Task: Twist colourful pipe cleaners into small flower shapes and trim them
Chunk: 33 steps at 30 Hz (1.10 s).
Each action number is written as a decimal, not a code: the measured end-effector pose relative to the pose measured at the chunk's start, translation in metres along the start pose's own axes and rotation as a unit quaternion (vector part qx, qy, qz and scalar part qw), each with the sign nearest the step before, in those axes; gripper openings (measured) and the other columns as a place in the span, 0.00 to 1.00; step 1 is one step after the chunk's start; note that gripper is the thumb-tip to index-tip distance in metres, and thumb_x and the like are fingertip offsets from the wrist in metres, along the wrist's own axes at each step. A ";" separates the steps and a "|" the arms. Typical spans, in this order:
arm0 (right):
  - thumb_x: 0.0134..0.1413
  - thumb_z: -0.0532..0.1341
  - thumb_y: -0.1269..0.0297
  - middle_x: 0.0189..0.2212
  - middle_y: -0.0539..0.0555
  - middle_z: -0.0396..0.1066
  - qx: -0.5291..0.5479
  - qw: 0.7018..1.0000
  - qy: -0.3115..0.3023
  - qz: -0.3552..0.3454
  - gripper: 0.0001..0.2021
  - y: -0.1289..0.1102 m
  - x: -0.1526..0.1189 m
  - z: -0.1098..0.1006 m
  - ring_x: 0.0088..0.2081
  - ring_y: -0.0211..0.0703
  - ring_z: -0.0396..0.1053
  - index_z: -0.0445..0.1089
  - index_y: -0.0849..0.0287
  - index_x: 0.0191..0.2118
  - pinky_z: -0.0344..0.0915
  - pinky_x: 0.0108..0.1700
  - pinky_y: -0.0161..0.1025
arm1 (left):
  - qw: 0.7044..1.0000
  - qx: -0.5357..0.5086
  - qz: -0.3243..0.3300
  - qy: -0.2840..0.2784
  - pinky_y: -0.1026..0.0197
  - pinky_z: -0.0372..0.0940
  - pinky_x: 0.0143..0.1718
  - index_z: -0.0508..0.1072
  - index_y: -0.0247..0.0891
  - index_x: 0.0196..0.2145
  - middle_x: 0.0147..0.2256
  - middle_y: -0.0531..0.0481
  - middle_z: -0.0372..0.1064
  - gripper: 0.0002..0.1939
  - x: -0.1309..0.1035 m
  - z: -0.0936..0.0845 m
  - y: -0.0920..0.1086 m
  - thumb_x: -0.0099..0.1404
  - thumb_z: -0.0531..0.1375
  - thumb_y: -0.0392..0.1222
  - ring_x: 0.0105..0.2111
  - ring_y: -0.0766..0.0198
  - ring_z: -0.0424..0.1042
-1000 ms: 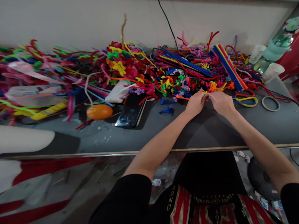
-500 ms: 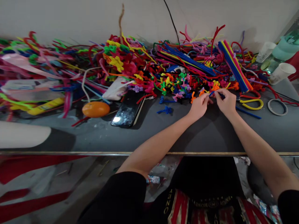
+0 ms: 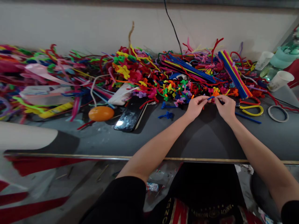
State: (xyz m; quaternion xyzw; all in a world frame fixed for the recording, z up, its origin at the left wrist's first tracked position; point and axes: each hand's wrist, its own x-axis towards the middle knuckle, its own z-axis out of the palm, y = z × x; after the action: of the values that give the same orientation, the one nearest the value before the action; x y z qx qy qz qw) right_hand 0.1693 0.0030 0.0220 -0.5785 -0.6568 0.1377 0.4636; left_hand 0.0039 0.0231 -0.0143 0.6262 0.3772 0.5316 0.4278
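My left hand and my right hand are close together over the dark table, fingertips pinched on a short blue pipe cleaner stretched between them. Small twisted pipe-cleaner pieces in several colours lie just beyond my fingers. To the left of my left hand rests a blue twisted piece. A straight blue pipe cleaner lies right of my right hand, beside yellow-and-red-handled scissors.
A phone and an orange oval object lie left of my hands. Pipe cleaners are heaped along the wall. Paper cups, a bottle and a grey ring are at the right. The table's front edge runs below my forearms.
The view has shifted, so the table items appear lower and, on the left, farther right. My hands are still at the blue pipe cleaner, which now shows more plainly between the fingertips.
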 end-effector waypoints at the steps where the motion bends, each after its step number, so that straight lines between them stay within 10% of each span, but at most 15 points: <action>1: 0.56 0.60 0.60 0.30 0.55 0.80 0.011 1.000 -0.003 -0.004 0.09 -0.001 -0.001 0.001 0.33 0.48 0.77 0.76 0.55 0.30 0.69 0.38 0.44 | 1.000 0.003 0.006 0.006 0.59 0.74 0.37 0.81 0.39 0.42 0.38 0.46 0.81 0.09 0.000 0.000 0.001 0.66 0.62 0.42 0.34 0.62 0.78; 20: 0.61 0.59 0.54 0.21 0.48 0.73 0.077 0.997 0.000 0.030 0.12 -0.009 -0.008 0.007 0.23 0.43 0.71 0.69 0.53 0.47 0.69 0.31 0.42 | 0.995 0.009 -0.001 0.096 0.58 0.75 0.42 0.79 0.38 0.40 0.36 0.46 0.81 0.10 -0.001 -0.003 0.014 0.67 0.64 0.46 0.39 0.61 0.80; 33: 0.60 0.60 0.61 0.22 0.51 0.76 0.099 0.993 -0.045 0.054 0.08 -0.010 -0.004 0.008 0.21 0.36 0.69 0.73 0.60 0.36 0.61 0.27 0.35 | 0.995 0.023 0.018 0.091 0.60 0.73 0.43 0.81 0.37 0.40 0.37 0.47 0.81 0.09 -0.001 -0.007 0.016 0.65 0.65 0.43 0.37 0.63 0.79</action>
State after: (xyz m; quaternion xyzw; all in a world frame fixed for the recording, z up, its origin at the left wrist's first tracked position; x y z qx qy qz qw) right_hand 0.1567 -0.0007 0.0231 -0.5580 -0.6276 0.2528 0.4805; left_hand -0.0032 0.0174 0.0008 0.5912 0.4153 0.5855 0.3678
